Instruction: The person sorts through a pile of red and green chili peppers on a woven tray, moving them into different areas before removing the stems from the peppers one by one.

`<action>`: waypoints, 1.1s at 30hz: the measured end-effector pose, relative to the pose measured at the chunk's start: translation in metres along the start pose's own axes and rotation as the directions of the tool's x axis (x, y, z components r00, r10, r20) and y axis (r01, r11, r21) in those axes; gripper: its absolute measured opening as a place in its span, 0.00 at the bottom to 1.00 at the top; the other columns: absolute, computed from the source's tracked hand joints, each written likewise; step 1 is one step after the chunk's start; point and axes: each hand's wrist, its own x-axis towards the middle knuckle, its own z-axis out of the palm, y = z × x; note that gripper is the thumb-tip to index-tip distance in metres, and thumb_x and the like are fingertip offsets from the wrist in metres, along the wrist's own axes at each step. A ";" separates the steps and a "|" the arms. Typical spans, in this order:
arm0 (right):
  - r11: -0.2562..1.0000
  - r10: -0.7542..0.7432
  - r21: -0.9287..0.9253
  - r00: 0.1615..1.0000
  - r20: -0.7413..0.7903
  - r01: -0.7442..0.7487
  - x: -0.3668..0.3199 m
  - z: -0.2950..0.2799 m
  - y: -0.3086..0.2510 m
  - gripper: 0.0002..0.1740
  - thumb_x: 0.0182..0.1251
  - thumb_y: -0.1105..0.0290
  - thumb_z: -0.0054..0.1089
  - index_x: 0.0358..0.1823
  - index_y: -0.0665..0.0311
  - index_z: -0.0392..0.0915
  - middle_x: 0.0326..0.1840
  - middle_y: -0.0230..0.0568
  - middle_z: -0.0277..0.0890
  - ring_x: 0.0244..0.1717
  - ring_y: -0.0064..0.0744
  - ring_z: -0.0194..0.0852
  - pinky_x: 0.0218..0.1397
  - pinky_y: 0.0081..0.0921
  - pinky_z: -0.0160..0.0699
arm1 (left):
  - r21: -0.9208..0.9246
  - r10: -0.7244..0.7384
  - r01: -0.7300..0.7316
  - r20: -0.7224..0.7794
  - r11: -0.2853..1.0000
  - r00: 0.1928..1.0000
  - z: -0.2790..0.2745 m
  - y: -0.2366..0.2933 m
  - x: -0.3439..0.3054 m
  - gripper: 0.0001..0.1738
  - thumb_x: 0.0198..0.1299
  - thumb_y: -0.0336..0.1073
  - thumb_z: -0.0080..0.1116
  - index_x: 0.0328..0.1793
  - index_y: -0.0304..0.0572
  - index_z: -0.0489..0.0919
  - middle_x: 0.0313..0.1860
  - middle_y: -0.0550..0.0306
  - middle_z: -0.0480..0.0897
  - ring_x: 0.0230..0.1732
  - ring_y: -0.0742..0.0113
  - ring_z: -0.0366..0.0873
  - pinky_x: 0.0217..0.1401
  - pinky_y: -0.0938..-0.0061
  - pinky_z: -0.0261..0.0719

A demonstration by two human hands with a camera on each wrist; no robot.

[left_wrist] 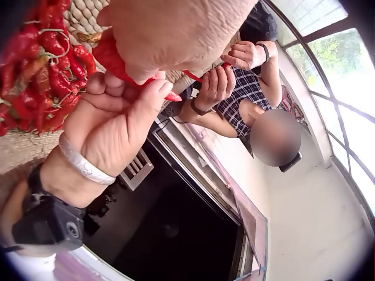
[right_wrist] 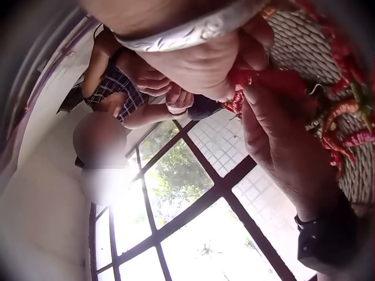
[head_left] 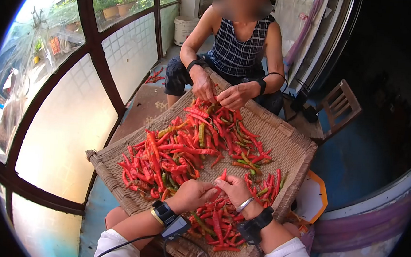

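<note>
A red chili pepper (left_wrist: 112, 54) is held between my two hands, over the near part of a woven tray (head_left: 282, 180). My left hand (head_left: 192, 196) grips its body, with the fingers curled. Thumb and fingers of my right hand (head_left: 235, 192) pinch it close to the left fingertips, and a pointed red tip (left_wrist: 173, 96) sticks out past the right thumb in the left wrist view. Beyond my hands lies a large heap of red chili peppers (head_left: 166, 149), with some green ones mixed in. A smaller pile of peppers (head_left: 218, 223) sits below my wrists.
Across the tray a seated person (head_left: 241, 50) works at the heap's far edge with both hands. A wooden chair (head_left: 341, 108) stands at the right, an orange-edged box (head_left: 321, 197) beside the tray. Framed windows (head_left: 69, 129) run along the left; a white bucket (head_left: 185, 30) stands behind.
</note>
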 end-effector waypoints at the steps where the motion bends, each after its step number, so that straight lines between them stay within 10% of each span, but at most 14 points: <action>1: 0.996 0.083 0.013 0.997 -0.004 -0.083 0.000 -0.004 -0.001 0.11 0.63 0.64 0.56 0.33 0.66 0.78 0.22 0.27 0.73 0.20 0.14 0.67 0.23 0.14 0.68 | 0.187 0.065 -0.061 -0.015 0.980 0.998 -0.004 0.001 -0.001 0.09 0.59 0.38 0.54 0.37 0.40 0.78 0.24 0.51 0.77 0.27 0.55 0.78 0.30 0.67 0.74; 7: 0.722 0.057 0.652 0.920 -0.387 0.230 0.021 -0.055 -0.005 0.16 0.67 0.62 0.51 0.49 0.65 0.70 0.32 0.34 0.77 0.29 0.22 0.77 0.29 0.21 0.76 | 0.642 0.117 0.089 -0.271 0.761 0.955 -0.044 -0.009 0.001 0.13 0.49 0.39 0.61 0.40 0.45 0.78 0.37 0.55 0.77 0.38 0.55 0.75 0.38 0.65 0.76; 11: 0.622 0.330 0.777 0.867 -0.373 0.097 0.017 -0.057 -0.002 0.16 0.68 0.61 0.49 0.51 0.64 0.70 0.35 0.38 0.77 0.32 0.25 0.77 0.31 0.23 0.77 | 0.756 0.031 0.287 -0.375 0.588 0.926 -0.056 -0.027 -0.004 0.20 0.46 0.42 0.63 0.46 0.46 0.77 0.47 0.53 0.73 0.46 0.53 0.71 0.44 0.62 0.74; 17: 0.885 0.092 0.447 0.989 0.112 -0.132 0.005 -0.031 -0.004 0.17 0.66 0.65 0.51 0.53 0.64 0.69 0.33 0.35 0.77 0.27 0.20 0.75 0.27 0.17 0.76 | 0.789 -0.199 0.263 -0.181 0.555 0.963 -0.052 -0.037 -0.001 0.21 0.46 0.45 0.62 0.45 0.44 0.76 0.42 0.55 0.75 0.46 0.54 0.72 0.42 0.60 0.72; 23: 0.912 0.164 0.352 0.975 0.152 -0.208 0.003 -0.019 0.001 0.13 0.67 0.68 0.49 0.49 0.66 0.71 0.32 0.35 0.77 0.26 0.19 0.76 0.27 0.16 0.76 | 0.769 -0.137 0.149 -0.081 0.622 0.987 -0.044 -0.028 -0.005 0.06 0.54 0.34 0.49 0.32 0.43 0.76 0.33 0.55 0.78 0.37 0.59 0.77 0.39 0.61 0.72; 33: 0.975 0.210 -0.001 0.915 0.345 -0.223 -0.004 0.004 0.004 0.22 0.68 0.63 0.49 0.59 0.68 0.66 0.39 0.35 0.75 0.32 0.19 0.75 0.31 0.15 0.76 | 0.425 0.004 0.102 -0.241 0.899 0.971 -0.039 0.015 -0.010 0.12 0.52 0.43 0.58 0.36 0.43 0.73 0.26 0.52 0.78 0.28 0.53 0.79 0.26 0.61 0.75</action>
